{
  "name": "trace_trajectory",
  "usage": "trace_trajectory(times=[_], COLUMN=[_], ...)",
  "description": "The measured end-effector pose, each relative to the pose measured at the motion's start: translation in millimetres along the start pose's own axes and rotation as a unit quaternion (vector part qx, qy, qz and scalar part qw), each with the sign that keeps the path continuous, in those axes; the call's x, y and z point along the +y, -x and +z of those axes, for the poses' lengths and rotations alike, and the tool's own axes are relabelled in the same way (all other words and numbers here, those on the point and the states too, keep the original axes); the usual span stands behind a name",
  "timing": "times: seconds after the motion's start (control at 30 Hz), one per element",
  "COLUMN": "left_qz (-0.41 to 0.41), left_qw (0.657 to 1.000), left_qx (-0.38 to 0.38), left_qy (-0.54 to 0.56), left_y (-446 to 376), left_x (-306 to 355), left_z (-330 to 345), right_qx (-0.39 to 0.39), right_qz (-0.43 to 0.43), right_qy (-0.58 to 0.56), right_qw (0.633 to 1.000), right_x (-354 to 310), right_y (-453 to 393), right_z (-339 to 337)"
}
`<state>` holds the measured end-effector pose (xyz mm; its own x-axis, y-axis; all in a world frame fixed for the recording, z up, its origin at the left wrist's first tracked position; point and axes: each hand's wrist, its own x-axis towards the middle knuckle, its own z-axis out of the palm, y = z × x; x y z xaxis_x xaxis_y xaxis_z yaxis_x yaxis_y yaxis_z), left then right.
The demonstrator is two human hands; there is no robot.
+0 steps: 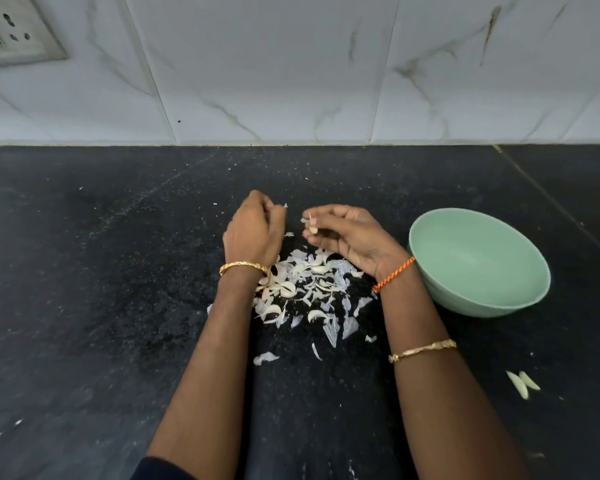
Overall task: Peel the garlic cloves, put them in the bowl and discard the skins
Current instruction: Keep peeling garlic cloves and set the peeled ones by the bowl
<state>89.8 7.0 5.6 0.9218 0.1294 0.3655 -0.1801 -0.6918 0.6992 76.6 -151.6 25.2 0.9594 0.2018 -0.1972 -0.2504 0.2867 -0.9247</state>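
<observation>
While the left hand pinches a skin scrap, right hand fingers clamp a pale garlic clove

Black speckled stone counter against a marbled tile wall.

Strewn at centre with a heap of white garlic skins, a few unpeeled cloves perhaps mixed in. Set to the right, just beside the heap, a pale green bowl. Near the right front, two peeled cloves lying touching, well apart from the heap. Dotted elsewhere with tiny white flecks.

bowl at right, skins between forearms
</observation>
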Motion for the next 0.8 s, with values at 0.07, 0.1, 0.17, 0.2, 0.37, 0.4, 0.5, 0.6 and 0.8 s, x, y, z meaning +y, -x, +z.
trace_trajectory(times=[0.07, 0.1, 0.17, 0.2, 0.37, 0.4, 0.5, 0.6, 0.8], left_qz=[0.003, 0.003, -0.001, -0.001, 0.023, 0.029, 0.037, 0.042, -0.022], left_qw=[1.0, 1.0, 1.0, 1.0, 0.992, 0.988, 0.974, 0.967, 0.943], left_qx=[-0.007, -0.011, -0.023, -0.028, -0.071, -0.082, -0.123, -0.141, -0.123], left_qy=[0.018, 0.019, 0.01, 0.011, 0.1, 0.124, 0.184, 0.207, 0.307], left_y=[3, 3, 3, 3, 2, 2, 3, 4, 4], left_x=[4, 6, 7, 6, 0, 1, 4, 5, 9], left_z=[1, 2, 4, 6, 10, 9, 9, 10, 8], right_qx=[0.006, 0.016, 0.045, 0.06, 0.115, 0.117, 0.113, 0.102, 0.082], right_qz=[-0.013, -0.025, -0.046, -0.054, -0.076, -0.078, -0.081, -0.075, -0.05], right_qy=[-0.03, -0.045, -0.067, -0.065, -0.036, -0.051, -0.063, -0.054, -0.028], right_qw=[0.999, 0.999, 0.996, 0.995, 0.99, 0.989, 0.988, 0.99, 0.995], right_x=[2, 3, 4, 5, 10, 10, 11, 11, 10], right_y=[0, -1, -1, -1, -3, -3, -4, -4, -5], right_z=[0, 0, -2, -3, -6, -6, -7, -6, -5])
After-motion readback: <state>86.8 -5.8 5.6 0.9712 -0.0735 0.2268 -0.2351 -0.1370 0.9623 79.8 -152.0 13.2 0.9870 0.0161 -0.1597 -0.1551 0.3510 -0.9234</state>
